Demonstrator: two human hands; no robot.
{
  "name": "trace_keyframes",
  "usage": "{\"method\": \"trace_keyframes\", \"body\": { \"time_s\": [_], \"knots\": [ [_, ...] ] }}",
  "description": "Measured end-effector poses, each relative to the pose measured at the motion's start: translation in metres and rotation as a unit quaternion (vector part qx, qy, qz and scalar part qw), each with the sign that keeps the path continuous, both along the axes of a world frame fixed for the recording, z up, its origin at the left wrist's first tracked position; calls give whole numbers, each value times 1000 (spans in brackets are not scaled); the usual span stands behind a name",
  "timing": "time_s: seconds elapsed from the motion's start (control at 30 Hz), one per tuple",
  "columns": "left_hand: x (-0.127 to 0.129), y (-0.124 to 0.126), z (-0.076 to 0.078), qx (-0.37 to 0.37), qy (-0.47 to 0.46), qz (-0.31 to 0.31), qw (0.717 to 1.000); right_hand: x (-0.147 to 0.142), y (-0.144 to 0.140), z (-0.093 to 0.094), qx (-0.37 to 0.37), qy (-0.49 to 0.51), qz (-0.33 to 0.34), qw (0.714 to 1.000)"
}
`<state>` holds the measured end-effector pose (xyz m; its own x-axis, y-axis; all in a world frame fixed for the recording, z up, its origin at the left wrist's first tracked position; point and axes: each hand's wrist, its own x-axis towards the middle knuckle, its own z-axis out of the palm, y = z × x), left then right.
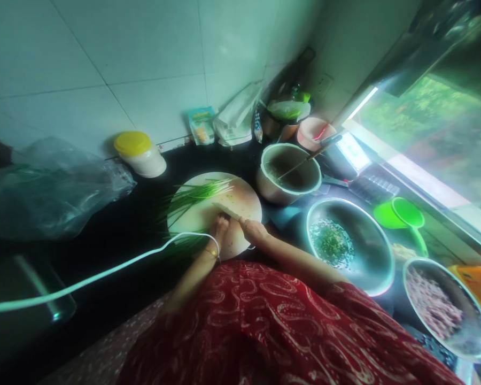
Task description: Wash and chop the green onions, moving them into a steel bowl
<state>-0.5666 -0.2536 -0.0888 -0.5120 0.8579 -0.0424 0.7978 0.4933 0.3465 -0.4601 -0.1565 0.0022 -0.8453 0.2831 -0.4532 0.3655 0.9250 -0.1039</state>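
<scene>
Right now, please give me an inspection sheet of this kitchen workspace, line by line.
Surface: dark counter, with a round board on it.
Job's things: green stalks across the board; knife blade over them.
Clutter: yellow-lid jar, plastic bag, packets, pot with stick, steel bowl of chopped greens, bowl of mince, green scoop.
Grips: left hand pressing the stalk ends; right hand closed on the knife handle.
Cables: white cable running to the left wrist.
Surroundings: tiled wall; window at right.

Knife (227,212) and chives (196,194) on board (240,240)
</scene>
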Motion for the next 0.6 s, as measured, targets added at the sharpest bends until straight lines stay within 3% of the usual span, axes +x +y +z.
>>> {"method": "trace_keyframes", "body": {
  "time_s": [0.27, 0.6],
  "knots": [
    [6, -5, -3, 28, 7, 20, 999, -14, 20, -9, -3, 6, 19, 1000],
    [9, 0, -7, 20, 17, 45, 999, -3, 15, -5, 14, -11, 2, 1000]
  ]
}}
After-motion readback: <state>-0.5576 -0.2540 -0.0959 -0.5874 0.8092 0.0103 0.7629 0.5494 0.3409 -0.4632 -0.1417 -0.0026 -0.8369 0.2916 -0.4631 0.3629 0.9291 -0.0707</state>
